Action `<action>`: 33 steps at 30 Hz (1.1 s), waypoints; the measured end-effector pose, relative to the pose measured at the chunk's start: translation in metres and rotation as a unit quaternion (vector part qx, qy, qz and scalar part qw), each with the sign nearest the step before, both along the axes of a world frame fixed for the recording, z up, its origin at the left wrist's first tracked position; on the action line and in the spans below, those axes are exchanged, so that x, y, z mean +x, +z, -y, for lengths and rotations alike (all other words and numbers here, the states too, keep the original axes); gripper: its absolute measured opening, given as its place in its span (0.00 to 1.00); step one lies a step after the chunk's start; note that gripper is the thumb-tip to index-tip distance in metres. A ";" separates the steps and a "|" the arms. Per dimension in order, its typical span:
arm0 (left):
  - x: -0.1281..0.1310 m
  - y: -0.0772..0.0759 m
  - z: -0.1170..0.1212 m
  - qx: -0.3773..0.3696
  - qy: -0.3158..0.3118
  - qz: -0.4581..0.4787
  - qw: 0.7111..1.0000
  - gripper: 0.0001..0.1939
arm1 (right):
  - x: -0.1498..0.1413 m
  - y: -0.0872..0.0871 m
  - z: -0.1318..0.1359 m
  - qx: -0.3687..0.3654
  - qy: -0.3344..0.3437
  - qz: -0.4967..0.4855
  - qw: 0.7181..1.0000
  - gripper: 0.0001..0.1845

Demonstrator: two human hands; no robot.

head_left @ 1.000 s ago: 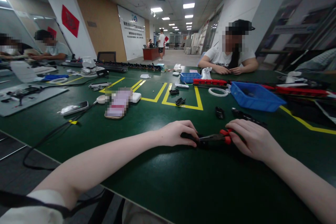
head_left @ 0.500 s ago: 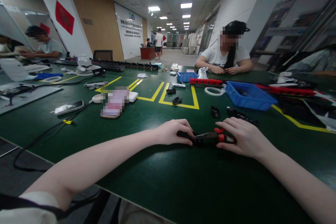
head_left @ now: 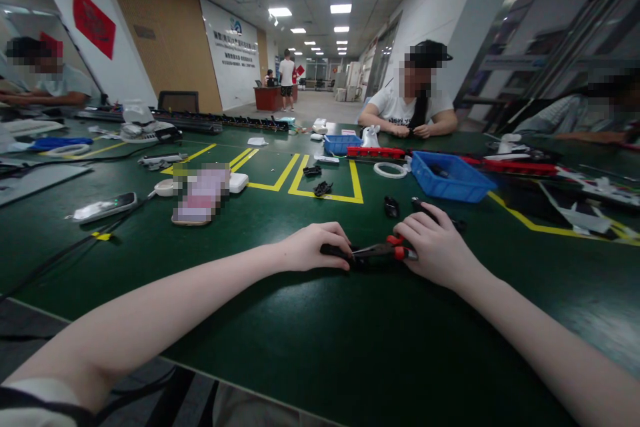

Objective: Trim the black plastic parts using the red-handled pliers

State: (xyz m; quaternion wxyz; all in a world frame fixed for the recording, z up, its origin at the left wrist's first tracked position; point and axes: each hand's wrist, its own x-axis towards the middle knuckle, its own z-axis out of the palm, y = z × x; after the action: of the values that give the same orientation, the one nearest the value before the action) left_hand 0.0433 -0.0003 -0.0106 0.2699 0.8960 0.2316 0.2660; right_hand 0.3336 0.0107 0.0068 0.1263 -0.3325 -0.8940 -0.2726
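My left hand (head_left: 321, 248) is closed on a small black part (head_left: 334, 251) just above the green table. My right hand (head_left: 434, 248) grips pliers (head_left: 374, 251) with red-and-black handles, its fingers curled around them. The plier jaws point left and meet the black part at my left fingertips; exactly what they bite on is too dark to make out. Beyond my right hand lie a small black piece (head_left: 391, 207) and a longer black piece (head_left: 459, 224), the latter partly hidden by my fingers.
Two black clips, one nearer (head_left: 323, 189) and one farther (head_left: 313, 171), lie inside yellow tape. A blue bin (head_left: 450, 180) and white ring (head_left: 391, 170) are at right. A phone (head_left: 203, 197), white device (head_left: 105, 207) and cable lie left. A person (head_left: 410, 107) sits opposite.
The view has turned slightly right, so everything sits further left. The pliers stay at the black part, and my right hand's fingers have shifted a little on the handles.
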 end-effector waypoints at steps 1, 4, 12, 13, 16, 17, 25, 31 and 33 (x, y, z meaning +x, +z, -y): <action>0.000 -0.001 0.000 0.004 -0.001 0.004 1.000 0.11 | -0.001 0.000 0.001 0.002 -0.005 0.005 1.000 0.10; 0.000 -0.002 -0.001 0.007 -0.002 0.005 1.000 0.11 | -0.002 -0.001 0.001 0.000 -0.014 0.013 1.000 0.11; 0.000 -0.001 -0.001 -0.010 0.001 -0.002 1.000 0.11 | 0.001 -0.003 0.002 -0.092 -0.051 -0.015 0.994 0.14; 0.000 0.000 0.000 -0.009 0.001 -0.002 1.000 0.11 | 0.001 -0.002 0.002 -0.093 -0.051 -0.016 0.994 0.14; 0.000 0.000 0.000 -0.005 0.001 -0.003 1.000 0.11 | 0.001 0.000 0.002 -0.080 -0.041 -0.011 0.996 0.13; 0.000 0.001 0.000 -0.006 0.002 -0.005 1.000 0.11 | 0.001 0.000 0.002 -0.072 -0.035 -0.009 0.997 0.13; 0.000 0.003 0.003 -0.020 0.008 -0.018 1.000 0.11 | -0.004 0.004 0.009 -0.041 -0.015 -0.004 0.999 0.11; 0.000 0.003 0.004 -0.017 0.005 -0.018 1.000 0.11 | -0.005 0.007 0.010 -0.034 -0.015 -0.006 0.999 0.08; 0.000 0.003 0.004 -0.014 0.003 -0.015 1.000 0.11 | -0.004 0.007 0.008 -0.036 -0.012 -0.003 0.999 0.09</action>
State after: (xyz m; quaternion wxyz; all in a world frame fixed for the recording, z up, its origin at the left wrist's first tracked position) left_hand 0.0434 -0.0041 -0.0073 0.2786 0.8952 0.2415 0.2503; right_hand 0.3295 0.0023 0.0137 0.1132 -0.3484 -0.8988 -0.2406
